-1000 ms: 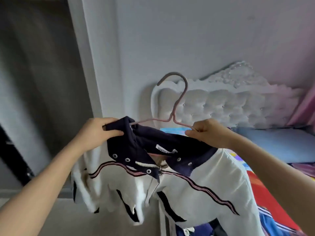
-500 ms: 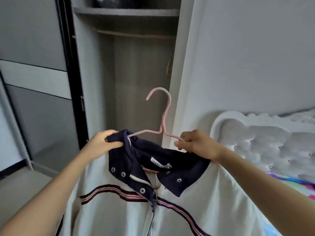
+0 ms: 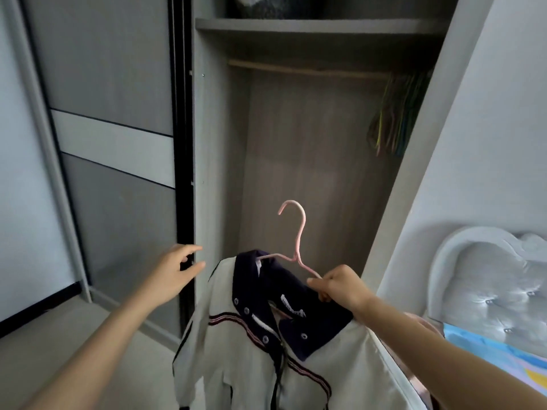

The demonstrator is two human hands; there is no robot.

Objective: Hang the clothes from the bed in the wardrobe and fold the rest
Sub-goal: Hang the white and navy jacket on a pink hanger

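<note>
Wardrobe rail (image 3: 307, 71) runs crosswise well above the pink hanger (image 3: 299, 241) my right hand (image 3: 340, 288) pinches, jacket (image 3: 296, 365) draped on it; my left hand (image 3: 174, 270) hovers empty, fingers relaxed.

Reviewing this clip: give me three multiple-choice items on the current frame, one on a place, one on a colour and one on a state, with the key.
1. Where on the wardrobe rail does the bundle of empty hangers hang?
A. left end
B. middle
C. right end

2. What colour is the hanger carrying the white jacket?
A. pink
B. green
C. black

3. What is the left hand doing?
A. gripping the jacket collar
B. holding nothing, fingers open
C. hooked over the rail

Key:
1 C, the bundle sits against the wardrobe's right wall.
2 A, its hook and shoulder wire are pale pink.
3 B, it is apart from the jacket, and only the right hand grips the hanger.
</note>
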